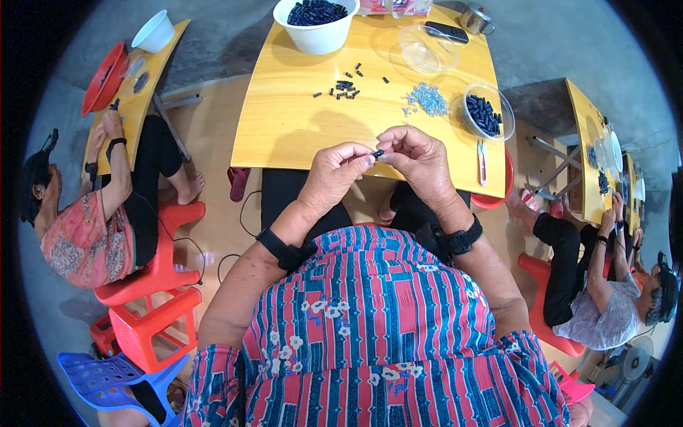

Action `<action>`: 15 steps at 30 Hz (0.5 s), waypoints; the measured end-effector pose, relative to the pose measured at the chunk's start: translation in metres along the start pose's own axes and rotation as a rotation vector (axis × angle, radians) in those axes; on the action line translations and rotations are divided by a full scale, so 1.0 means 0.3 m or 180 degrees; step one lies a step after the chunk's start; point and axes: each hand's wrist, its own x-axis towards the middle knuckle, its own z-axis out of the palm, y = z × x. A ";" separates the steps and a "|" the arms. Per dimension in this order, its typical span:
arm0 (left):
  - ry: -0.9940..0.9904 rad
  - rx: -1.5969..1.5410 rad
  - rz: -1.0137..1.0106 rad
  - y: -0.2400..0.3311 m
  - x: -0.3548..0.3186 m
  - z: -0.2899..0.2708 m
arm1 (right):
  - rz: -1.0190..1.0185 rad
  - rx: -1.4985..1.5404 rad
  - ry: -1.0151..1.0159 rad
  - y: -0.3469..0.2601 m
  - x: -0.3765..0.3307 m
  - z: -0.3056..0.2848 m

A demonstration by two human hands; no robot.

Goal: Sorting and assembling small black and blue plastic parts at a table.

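In the head view, two hands meet just above the near edge of one yellow bench (284, 128). The left hand (331, 171) is closed to a pinch, thumb and forefinger on one black piece (378, 153), which lies between both hands. The right hand (421, 160) has its fingers bent, the thumb and forefinger tips at the other end of that piece; whether they grip it cannot be told. One black wristband sits on each forearm, two in all.

Beyond the hands, roughly a dozen loose pieces (345, 85) are scattered mid-bench, some too close together to count exactly. To their right is one heap of pale blue bits (428, 99), too many to count. One white tub (318, 41) at the far edge and one clear bowl (508, 119) at the right each hold a pile of black pieces, past counting. One clear dish (428, 53), one phone (447, 32) and one metal cup (475, 20) stand at the far right, with one pink-and-white box (398, 7) at the back. One pair of snips (482, 164) lies near the right edge, just below the bowl.
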 end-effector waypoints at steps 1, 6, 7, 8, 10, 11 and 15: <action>0.0009 -0.0086 -0.0040 -0.002 0.000 0.000 | 0.0005 0.0001 0.0002 -0.003 0.000 0.001; 0.0044 -0.0131 0.0080 -0.010 0.008 0.000 | -0.0003 -0.0149 0.0024 -0.006 -0.001 0.005; 0.0128 -0.0183 0.0146 -0.013 0.009 0.002 | 0.0000 -0.0147 0.0018 -0.005 -0.001 0.008; 0.0135 -0.0185 0.0144 -0.014 0.009 0.001 | -0.0022 -0.0133 0.0049 -0.003 -0.001 0.012; 0.0303 -0.0006 0.0257 0.001 0.008 0.005 | -0.0039 -0.0122 0.0083 0.006 -0.002 0.014; 0.0304 -0.0009 0.0255 0.003 0.009 0.010 | -0.0012 -0.0076 0.0119 0.013 -0.001 0.014; 0.0512 0.0331 0.0652 0.017 0.008 0.016 | 0.0111 0.0248 0.0117 0.027 0.004 0.024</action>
